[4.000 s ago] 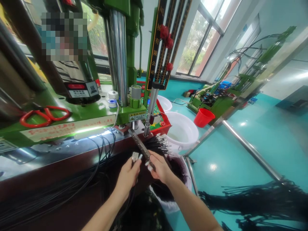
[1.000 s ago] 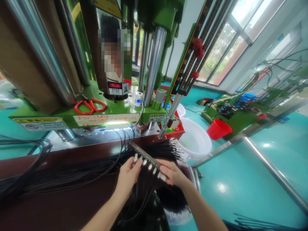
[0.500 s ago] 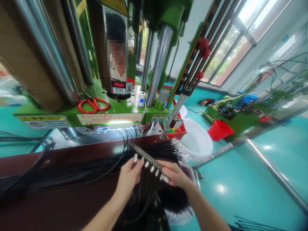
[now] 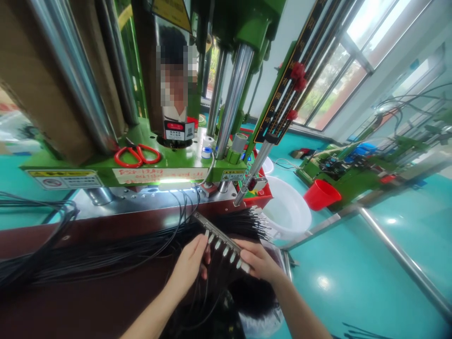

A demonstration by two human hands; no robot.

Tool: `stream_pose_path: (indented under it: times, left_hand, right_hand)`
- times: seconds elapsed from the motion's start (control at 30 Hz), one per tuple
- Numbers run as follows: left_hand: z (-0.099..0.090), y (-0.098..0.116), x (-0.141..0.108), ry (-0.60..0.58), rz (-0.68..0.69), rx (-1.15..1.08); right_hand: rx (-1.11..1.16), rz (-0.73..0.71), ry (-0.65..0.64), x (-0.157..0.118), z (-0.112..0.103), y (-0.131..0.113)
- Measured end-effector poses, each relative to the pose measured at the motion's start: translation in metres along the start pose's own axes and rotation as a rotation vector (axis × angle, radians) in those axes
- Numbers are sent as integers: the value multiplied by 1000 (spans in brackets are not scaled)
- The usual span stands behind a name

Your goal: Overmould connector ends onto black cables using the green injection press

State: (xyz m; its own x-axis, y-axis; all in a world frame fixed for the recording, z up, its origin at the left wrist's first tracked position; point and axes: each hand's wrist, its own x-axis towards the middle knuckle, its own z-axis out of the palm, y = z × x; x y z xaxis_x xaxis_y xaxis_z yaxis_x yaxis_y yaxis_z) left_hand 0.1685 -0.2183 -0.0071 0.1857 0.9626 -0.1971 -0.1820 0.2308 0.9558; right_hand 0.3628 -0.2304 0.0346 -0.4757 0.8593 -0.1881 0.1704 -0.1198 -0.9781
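Note:
A narrow metal fixture bar slants over the front edge of a dark red bench. Several black cables with silver plug ends hang from its slots. My right hand grips the near end of the bar. My left hand pinches a cable plug at the bar's upper slots. A bundle of black cables runs left across the bench. More cable ends fan out behind the bar.
A green press machine with chrome columns stands behind the bench. Red scissors lie on its deck. White basins and a red bucket stand on the teal floor at the right. A person is partly visible behind the machine.
Since four seconds ago, several more plugs have been seated along the bar. In the last second my left hand shifted slightly along the bar; the view tilted a little.

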Motion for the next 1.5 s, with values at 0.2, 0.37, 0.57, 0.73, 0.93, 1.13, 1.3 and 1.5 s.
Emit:
stream_pose_path:
  times: [0.2,0.37,0.57,0.73,0.93,1.13,1.3,1.5]
  left_hand:
    - [-1,-1,1,58,0,-40]
    - [0,8,0,56,-37,-142]
    - [-1,12,0,25,-81,-244]
    - [-3,7,0,-4,-67,-214]
    - [-5,0,0,3,-15,-185]
    - [-3,2,0,5,6,-171]
    - [-3,2,0,27,0,-217]
    - [-5,6,1,21,4,-210]
  right_hand:
    - [56,-8,-32,1,-5,1]
    - [32,-10,-64,1,-9,3]
    - [61,28,-68,2,-12,4]
    - [68,32,-81,2,-13,3]
    - [43,25,-79,2,-14,4]
    - [9,30,-119,2,-14,2]
    - [-161,-19,-105,2,-14,-2]
    - [-167,-41,-67,-3,-8,-2]
